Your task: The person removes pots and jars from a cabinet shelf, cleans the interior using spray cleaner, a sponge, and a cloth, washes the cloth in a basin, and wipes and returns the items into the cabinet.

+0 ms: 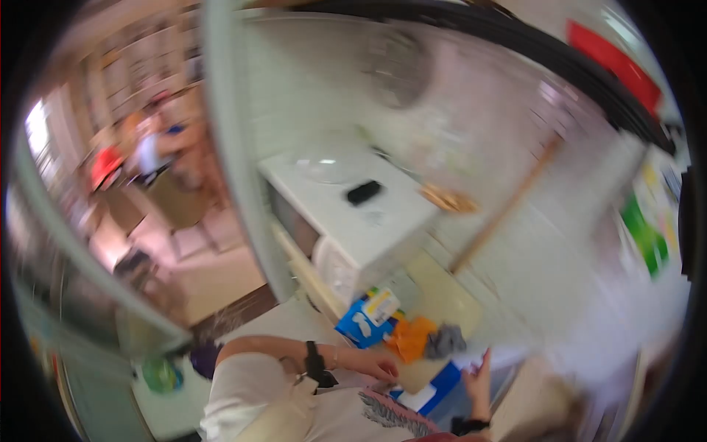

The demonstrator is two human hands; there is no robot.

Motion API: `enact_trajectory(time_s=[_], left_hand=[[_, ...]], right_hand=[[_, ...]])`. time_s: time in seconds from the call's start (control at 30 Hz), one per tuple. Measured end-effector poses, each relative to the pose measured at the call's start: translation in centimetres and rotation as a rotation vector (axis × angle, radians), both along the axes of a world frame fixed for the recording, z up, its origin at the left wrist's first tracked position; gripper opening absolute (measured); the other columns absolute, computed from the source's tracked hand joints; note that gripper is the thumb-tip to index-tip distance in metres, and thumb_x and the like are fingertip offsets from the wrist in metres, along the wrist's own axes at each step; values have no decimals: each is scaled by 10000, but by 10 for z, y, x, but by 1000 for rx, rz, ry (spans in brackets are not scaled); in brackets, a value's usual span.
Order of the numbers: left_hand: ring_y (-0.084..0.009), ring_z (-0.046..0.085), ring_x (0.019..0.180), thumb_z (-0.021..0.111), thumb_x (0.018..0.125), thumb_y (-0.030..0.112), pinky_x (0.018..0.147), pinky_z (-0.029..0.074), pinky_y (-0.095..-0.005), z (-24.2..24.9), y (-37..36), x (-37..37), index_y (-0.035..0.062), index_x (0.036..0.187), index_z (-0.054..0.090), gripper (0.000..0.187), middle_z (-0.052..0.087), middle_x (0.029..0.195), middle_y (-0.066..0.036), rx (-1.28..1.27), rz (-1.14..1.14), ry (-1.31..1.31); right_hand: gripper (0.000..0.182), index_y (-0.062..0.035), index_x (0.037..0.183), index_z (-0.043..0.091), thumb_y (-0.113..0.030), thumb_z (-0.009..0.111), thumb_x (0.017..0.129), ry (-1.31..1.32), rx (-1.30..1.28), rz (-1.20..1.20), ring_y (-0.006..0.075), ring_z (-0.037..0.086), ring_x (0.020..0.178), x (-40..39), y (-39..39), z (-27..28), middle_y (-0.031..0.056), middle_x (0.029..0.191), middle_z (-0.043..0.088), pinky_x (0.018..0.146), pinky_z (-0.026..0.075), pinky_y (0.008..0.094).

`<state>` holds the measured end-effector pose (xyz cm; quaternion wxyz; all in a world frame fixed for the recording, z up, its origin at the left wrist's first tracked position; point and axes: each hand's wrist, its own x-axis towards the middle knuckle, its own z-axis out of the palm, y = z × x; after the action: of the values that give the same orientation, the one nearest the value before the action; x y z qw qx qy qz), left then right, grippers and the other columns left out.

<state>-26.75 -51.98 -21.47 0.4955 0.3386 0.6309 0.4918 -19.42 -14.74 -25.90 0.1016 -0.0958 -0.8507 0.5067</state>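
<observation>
My left hand (379, 366) is at the lower centre, beside a blue and white box (434, 390); its fingers are blurred and whether they touch the box is unclear. On the box's other side, my right hand (477, 374) is raised with its fingers apart, nothing visible in it. Just beyond the hands lie an orange cloth (411, 337), a grey cloth (446, 342) and a blue packet (367, 318) on the counter.
A white microwave-like appliance (353, 214) carries a black object (364, 193) and a clear lid (326, 168). A long wooden stick (508, 205) leans behind. Through the doorway at left are chairs (174, 199) and blurred people.
</observation>
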Motion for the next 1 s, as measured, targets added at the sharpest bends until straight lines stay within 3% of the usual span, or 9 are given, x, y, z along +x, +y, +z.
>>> enact_trajectory(time_s=[0.03, 0.17, 0.23, 0.4, 0.57, 0.63, 0.77, 0.9, 1.0], left_hand=[[-129, 542, 985, 606, 870, 242, 873, 438, -265, 5, -4, -1, 26, 1200, 527, 403, 592, 1100, -73, -9, -73, 23], [-82, 548, 830, 614, 860, 248, 723, 453, -236, -43, -54, -13, 57, 1082, 625, 293, 638, 928, -9, -103, -220, 51], [-71, 551, 761, 606, 863, 226, 645, 446, -227, -38, -80, -16, 50, 1078, 633, 280, 652, 871, -3, -306, -280, 85], [-100, 558, 761, 586, 838, 128, 649, 453, -244, -73, -160, -11, -5, 1111, 602, 304, 648, 908, -37, -181, -371, -120], [-132, 584, 827, 573, 782, 36, 707, 476, -274, -40, -175, 14, -68, 1096, 586, 331, 641, 939, -90, -676, -409, -16], [-147, 591, 822, 584, 786, 71, 720, 476, -284, -44, -200, 18, -35, 1062, 612, 297, 652, 919, -83, -547, -483, -3], [-180, 601, 782, 622, 792, 168, 718, 478, -300, -96, -239, 24, -7, 1008, 631, 278, 662, 880, -96, -364, -502, -22], [-124, 577, 744, 639, 831, 251, 638, 463, -265, -121, -259, 33, -32, 1008, 601, 336, 644, 832, -80, -401, -460, 244], [-119, 562, 729, 665, 808, 268, 646, 459, -260, -120, -263, 40, 10, 999, 616, 324, 633, 816, -50, -504, -374, 136]], right_hand=[[982, -89, 1449, -6, 13, 632, 709, 65, -96, -71, 230, 525, 1020, 14, 1, 30, 226, 1343, 354, 755, 514, 329], [932, -187, 1439, -114, 46, 522, 798, 378, 21, -480, 135, 520, 530, 92, 43, 170, 72, 760, 590, 478, 476, 281], [874, -117, 1434, -104, -79, 525, 829, 478, 231, -806, 101, 486, 461, 148, 58, 253, 71, 709, 619, 400, 419, 248], [923, -134, 1440, -84, -253, 600, 832, 488, 50, -1192, 77, 406, 409, 258, 103, 356, 101, 689, 643, 368, 309, 222], [874, -117, 1437, 35, -285, 616, 806, 163, 96, -1298, 72, 350, 367, 294, 88, 363, 103, 652, 633, 341, 256, 224], [854, -98, 1417, 97, -294, 639, 787, 156, 86, -1245, 66, 331, 351, 296, 83, 345, 103, 654, 633, 335, 243, 233], [947, -126, 1443, -17, -308, 646, 791, 69, 109, -1294, 56, 343, 340, 279, 62, 313, 95, 671, 635, 322, 219, 217], [952, -118, 1439, -48, -305, 635, 804, 124, 113, -1257, 49, 334, 356, 279, 60, 312, 79, 689, 641, 323, 242, 210], [949, -116, 1439, -50, -300, 631, 805, 132, 113, -1242, 48, 325, 357, 288, 65, 322, 76, 701, 645, 325, 250, 207]])
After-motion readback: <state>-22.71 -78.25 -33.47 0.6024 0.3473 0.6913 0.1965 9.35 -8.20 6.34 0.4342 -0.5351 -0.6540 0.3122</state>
